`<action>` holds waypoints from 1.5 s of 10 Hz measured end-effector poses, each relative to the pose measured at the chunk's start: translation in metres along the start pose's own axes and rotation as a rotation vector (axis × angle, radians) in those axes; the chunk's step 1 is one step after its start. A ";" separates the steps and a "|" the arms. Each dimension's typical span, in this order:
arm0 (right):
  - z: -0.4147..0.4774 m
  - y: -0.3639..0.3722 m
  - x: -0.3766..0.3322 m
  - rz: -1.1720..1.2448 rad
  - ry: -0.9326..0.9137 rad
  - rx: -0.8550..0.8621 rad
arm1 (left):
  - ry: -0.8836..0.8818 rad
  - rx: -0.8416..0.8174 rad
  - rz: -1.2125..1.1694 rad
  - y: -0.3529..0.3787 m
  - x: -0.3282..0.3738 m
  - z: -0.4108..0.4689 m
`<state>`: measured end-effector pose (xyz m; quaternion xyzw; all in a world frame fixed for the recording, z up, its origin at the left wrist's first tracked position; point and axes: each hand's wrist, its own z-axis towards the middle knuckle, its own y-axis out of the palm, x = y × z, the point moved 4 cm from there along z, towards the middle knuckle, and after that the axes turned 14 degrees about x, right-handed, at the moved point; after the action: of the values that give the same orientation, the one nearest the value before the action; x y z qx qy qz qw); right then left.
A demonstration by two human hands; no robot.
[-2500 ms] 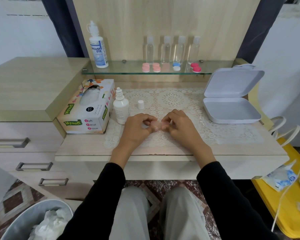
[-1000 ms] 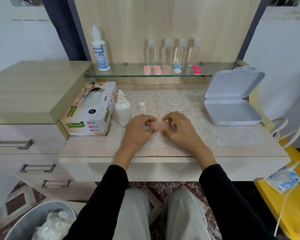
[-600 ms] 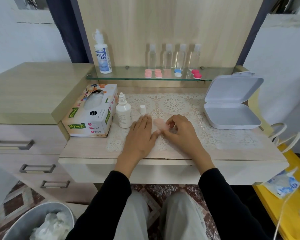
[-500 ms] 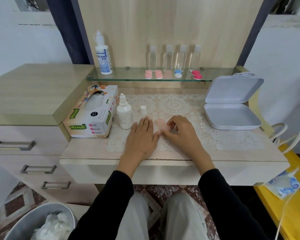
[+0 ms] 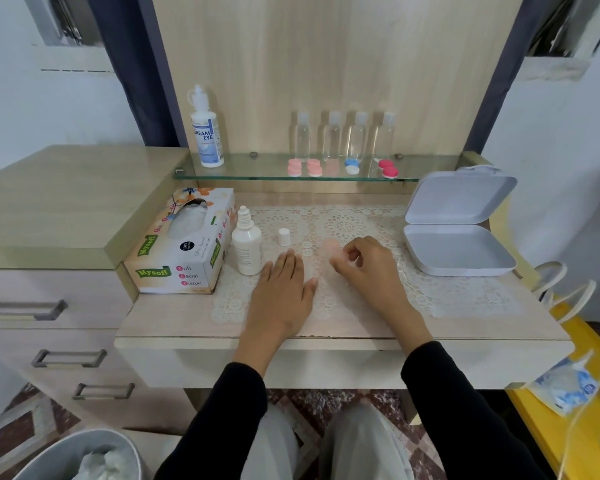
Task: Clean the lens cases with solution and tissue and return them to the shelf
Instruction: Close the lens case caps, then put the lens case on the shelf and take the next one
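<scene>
Resting flat on the lace mat (image 5: 447, 299), your left hand (image 5: 281, 292) has its fingers straight and together and isn't holding anything. Your right hand (image 5: 368, 268) is curled up just beside it, fingertips pinching the near edge of a pale pink lens case (image 5: 330, 248). That case is pretty blurry, so I can't tell if it's lifted or sitting on the mat. The small solution bottle (image 5: 246, 245) stands upright just left of your left hand with its nozzle bare, and its little white cap (image 5: 284, 236) sits on the mat close by. The tissue box (image 5: 181, 247) is right up against the bottle's left side. Up on the glass shelf (image 5: 257, 171) you've got the other cases lined up: two pink ones (image 5: 304, 167), a blue and white one (image 5: 351, 166) and a red one (image 5: 388, 169), in front of four clear bottles (image 5: 343, 136). The white hinged box (image 5: 458, 251) lies open on the right.
</scene>
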<state>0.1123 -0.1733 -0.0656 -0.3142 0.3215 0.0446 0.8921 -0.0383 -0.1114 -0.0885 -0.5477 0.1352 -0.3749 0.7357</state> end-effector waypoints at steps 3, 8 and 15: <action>0.089 -0.041 0.001 -0.077 0.124 0.232 | -0.006 0.005 -0.022 -0.001 -0.001 -0.001; 0.154 -0.024 -0.002 -0.362 0.166 0.162 | 0.002 0.076 -0.021 0.004 -0.003 0.001; 0.163 -0.023 0.002 -0.309 0.142 0.227 | -0.012 0.089 -0.032 0.001 -0.002 0.002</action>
<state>0.2090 -0.0954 0.0428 -0.2594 0.3345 -0.1517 0.8932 -0.0378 -0.1085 -0.0889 -0.5187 0.1049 -0.3890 0.7541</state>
